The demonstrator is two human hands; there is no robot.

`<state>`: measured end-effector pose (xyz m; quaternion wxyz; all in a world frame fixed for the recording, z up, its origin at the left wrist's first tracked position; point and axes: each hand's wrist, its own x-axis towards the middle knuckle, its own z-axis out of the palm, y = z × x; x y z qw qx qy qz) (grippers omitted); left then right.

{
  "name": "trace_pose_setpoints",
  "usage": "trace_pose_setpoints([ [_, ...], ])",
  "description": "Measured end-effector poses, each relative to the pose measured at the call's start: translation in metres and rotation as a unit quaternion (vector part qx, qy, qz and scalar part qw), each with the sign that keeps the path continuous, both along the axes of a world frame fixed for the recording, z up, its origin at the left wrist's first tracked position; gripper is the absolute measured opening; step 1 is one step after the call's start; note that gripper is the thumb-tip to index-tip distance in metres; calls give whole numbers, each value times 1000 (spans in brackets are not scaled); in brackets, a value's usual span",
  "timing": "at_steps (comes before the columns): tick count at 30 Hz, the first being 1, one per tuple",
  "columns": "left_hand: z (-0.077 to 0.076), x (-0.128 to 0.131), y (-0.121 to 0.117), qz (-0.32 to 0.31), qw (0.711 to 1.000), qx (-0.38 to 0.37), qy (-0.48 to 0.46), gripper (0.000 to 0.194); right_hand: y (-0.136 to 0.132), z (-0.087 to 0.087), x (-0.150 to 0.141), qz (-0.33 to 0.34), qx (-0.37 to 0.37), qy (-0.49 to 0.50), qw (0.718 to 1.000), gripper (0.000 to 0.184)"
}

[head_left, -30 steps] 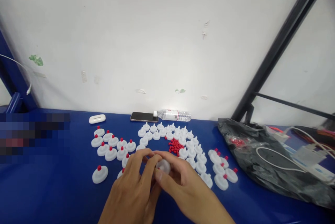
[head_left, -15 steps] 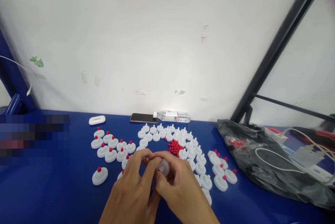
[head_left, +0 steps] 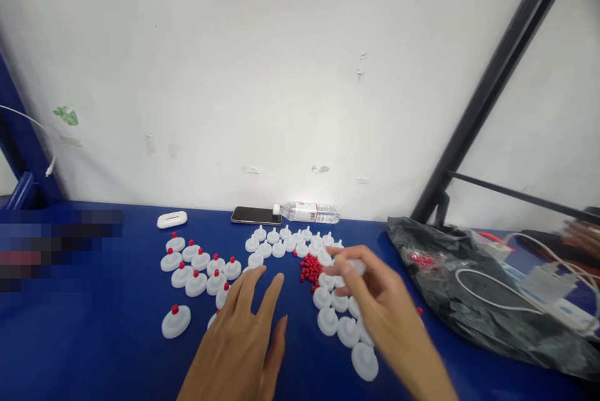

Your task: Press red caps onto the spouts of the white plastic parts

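My left hand (head_left: 244, 320) hovers over the blue table, fingers apart and holding nothing, beside the red-capped lids on the left. My right hand (head_left: 382, 298) pinches a white round plastic lid (head_left: 357, 265), partly hidden and blurred by motion. It is over the right side of a cluster of uncapped white spouted lids (head_left: 327, 321). Within that cluster, just left of the right fingertips, lies a heap of small red caps (head_left: 310, 270). On the left stand several white lids with red caps on their spouts (head_left: 195, 283); one (head_left: 176, 322) stands apart nearer me.
Along the wall lie a white case (head_left: 172, 220), a phone (head_left: 256, 216) and a clear bottle (head_left: 307, 212). At right, a black plastic bag (head_left: 450, 292) lies by a power strip (head_left: 569, 310) and white cables. Another person's hand (head_left: 584, 235) shows at the far right.
My hands have come apart. The right hand has moved right with the white lid, over the cluster; the left hand has let go and its fingers are spread.
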<state>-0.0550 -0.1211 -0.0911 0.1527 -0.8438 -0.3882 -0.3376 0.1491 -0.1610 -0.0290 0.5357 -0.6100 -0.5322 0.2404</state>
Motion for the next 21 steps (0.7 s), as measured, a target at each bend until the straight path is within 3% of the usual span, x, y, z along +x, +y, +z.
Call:
trace_pose_setpoints([
  [5, -30, -3, 7, 45, 996, 21, 69, 56, -18, 7, 61, -172, 29, -126, 977, 40],
  [10, -33, -5, 8, 41, 995, 3, 91, 51, -34, 3, 109, -304, -32, -210, 928, 51],
  [17, -35, -4, 9, 44, 992, -9, 114, 47, -37, -13, 150, -287, -216, -286, 889, 50],
  [21, -34, -5, 10, 24, 992, -6, 125, 48, -29, -21, 157, -293, -246, -294, 876, 42],
])
